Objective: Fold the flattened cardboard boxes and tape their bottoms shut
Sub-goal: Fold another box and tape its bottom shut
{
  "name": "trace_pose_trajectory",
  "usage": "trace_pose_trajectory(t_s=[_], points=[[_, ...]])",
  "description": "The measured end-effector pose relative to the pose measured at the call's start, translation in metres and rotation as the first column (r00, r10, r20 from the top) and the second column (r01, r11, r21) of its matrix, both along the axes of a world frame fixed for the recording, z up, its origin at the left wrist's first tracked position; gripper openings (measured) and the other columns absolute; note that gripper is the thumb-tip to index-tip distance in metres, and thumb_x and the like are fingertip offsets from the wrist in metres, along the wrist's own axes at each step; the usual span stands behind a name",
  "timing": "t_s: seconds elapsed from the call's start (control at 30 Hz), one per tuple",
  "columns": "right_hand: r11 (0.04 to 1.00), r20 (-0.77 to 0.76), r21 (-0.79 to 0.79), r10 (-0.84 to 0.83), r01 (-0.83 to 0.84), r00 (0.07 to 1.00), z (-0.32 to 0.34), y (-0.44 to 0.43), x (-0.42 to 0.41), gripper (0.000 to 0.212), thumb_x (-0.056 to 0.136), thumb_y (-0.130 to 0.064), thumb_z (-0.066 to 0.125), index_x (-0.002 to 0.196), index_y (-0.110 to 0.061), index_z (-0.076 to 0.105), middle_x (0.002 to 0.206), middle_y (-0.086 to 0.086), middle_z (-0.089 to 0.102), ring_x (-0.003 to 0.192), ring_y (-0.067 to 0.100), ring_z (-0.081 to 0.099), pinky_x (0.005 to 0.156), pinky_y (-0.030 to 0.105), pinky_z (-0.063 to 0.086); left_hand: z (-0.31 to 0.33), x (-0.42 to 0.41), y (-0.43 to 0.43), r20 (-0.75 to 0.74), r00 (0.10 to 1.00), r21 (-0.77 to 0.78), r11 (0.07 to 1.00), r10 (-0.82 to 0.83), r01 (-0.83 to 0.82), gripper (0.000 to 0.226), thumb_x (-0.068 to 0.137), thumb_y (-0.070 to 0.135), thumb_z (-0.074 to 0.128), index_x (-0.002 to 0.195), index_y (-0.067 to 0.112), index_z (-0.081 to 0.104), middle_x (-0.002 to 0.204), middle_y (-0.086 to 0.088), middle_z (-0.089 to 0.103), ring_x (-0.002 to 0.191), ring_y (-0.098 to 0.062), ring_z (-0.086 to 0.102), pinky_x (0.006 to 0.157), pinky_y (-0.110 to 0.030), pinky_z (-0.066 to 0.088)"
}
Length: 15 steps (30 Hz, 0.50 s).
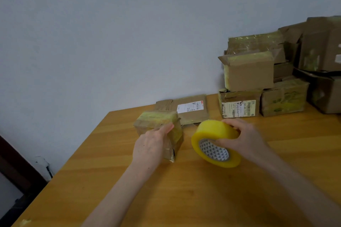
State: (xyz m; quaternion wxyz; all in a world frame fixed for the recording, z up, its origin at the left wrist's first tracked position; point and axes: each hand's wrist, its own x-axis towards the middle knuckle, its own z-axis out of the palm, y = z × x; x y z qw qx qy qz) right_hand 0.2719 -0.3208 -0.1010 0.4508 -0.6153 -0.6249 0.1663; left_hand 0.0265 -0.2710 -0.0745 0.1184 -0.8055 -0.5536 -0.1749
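While left hand (151,145) rests on box (159,120) near table edge (87,146), right hand (246,140) grips tape (215,133).

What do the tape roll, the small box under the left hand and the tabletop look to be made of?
Tape roll, held by the right hand: glossy, translucent yellow plastic film; its triangle-printed core is probably cardboard. Small box, with the left hand resting on it: matte brown cardboard, with shiny yellowish tape over the top. Tabletop: smooth wood grain, either veneer or laminate.
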Motion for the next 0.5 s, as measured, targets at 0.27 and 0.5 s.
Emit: trace_pose_trajectory(t_s=[0.27, 0.5], points=[[1.0, 0.012, -0.002, 0.001, -0.001, 1.0, 0.001, 0.0, -0.003, 0.063, 0.067, -0.032, 0.082, 0.123, -0.02, 0.056, 0.107, -0.008, 0.05, 0.099, 0.015, 0.048, 0.081, 0.036, 0.048, 0.004, 0.006, 0.0, -0.002, 1.0, -0.009, 1.0, -0.009, 0.009, 0.046, 0.099, 0.009, 0.044, 0.134, 0.038, 0.05, 0.072, 0.005, 0.067, 0.052, -0.015, 0.058, 0.052, -0.028, 0.051], [1.0, 0.04, 0.011, 0.002, -0.002, 0.999, 0.002, -0.001, -0.003, 0.063, 0.067, -0.03, 0.082, 0.123, -0.017, 0.056, 0.107, -0.009, 0.049, 0.099, 0.013, 0.047, 0.08, 0.032, 0.046, 0.005, 0.011, 0.001, -0.023, 0.999, -0.032, 0.999, 0.04, -0.041, 0.044, 0.098, 0.008, 0.042, 0.131, 0.035, 0.053, 0.083, -0.001, 0.072, 0.063, -0.021, 0.065, 0.056, -0.028, 0.053]])
